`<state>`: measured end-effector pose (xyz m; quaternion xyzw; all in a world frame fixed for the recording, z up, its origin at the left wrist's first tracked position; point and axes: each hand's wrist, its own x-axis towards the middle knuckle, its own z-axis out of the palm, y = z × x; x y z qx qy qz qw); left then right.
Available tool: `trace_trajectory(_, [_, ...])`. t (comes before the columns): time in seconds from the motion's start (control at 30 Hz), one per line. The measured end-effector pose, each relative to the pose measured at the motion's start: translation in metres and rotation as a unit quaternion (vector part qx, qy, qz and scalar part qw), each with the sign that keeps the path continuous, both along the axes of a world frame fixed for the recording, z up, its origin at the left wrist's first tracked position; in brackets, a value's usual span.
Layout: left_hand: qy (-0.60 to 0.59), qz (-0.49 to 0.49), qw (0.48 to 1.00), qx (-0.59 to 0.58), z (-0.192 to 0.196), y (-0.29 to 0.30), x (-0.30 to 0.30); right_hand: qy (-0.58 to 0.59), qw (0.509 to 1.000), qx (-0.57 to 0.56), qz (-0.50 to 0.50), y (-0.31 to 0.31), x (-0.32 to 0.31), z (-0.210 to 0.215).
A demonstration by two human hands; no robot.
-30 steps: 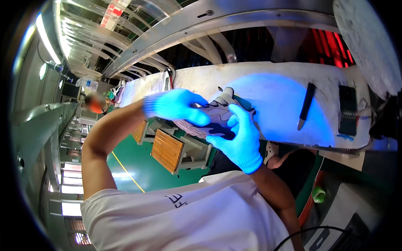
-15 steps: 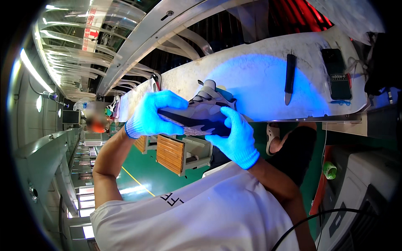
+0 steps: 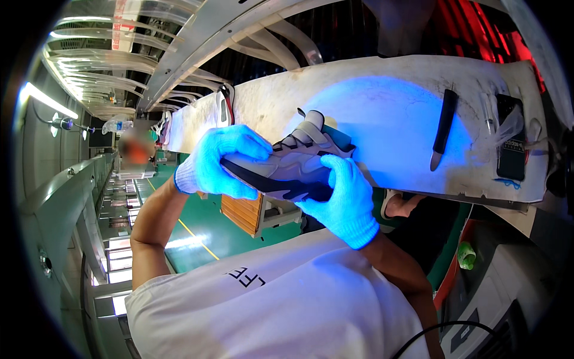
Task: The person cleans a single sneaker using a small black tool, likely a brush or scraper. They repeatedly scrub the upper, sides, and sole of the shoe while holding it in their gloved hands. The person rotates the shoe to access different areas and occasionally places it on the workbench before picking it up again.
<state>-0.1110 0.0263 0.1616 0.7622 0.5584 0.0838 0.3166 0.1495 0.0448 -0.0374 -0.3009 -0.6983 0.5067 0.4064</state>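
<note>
Stretching across, a long pale worktop (image 3: 269, 96), partly blue-lit. At its near edge, a grey shoe (image 3: 293, 170), clamped at the toe by the left hand (image 3: 218, 158) and toward the heel by the right hand (image 3: 347, 206), probably for steady support from both ends. Farther right, a dark phone (image 3: 511, 158); between phone and shoe, a black-handled knife (image 3: 443, 131), perhaps set aside within reach.
</note>
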Motion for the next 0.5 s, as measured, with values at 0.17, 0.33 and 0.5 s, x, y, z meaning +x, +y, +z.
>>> trace_trajectory(0.17, [-0.096,0.191,0.948,-0.235,0.004,0.001,-0.004,-0.051,0.996,-0.019,0.07,0.007,-0.008,0.009])
trace_trajectory(0.33, [0.152,0.16,0.888,-0.404,-0.013,0.024,0.015,-0.127,0.989,0.06,0.05,-0.002,-0.025,0.012])
trace_trajectory(0.5, [0.274,0.159,0.869,-0.38,-0.03,0.04,0.048,-0.154,0.986,0.065,0.022,-0.005,-0.038,0.013])
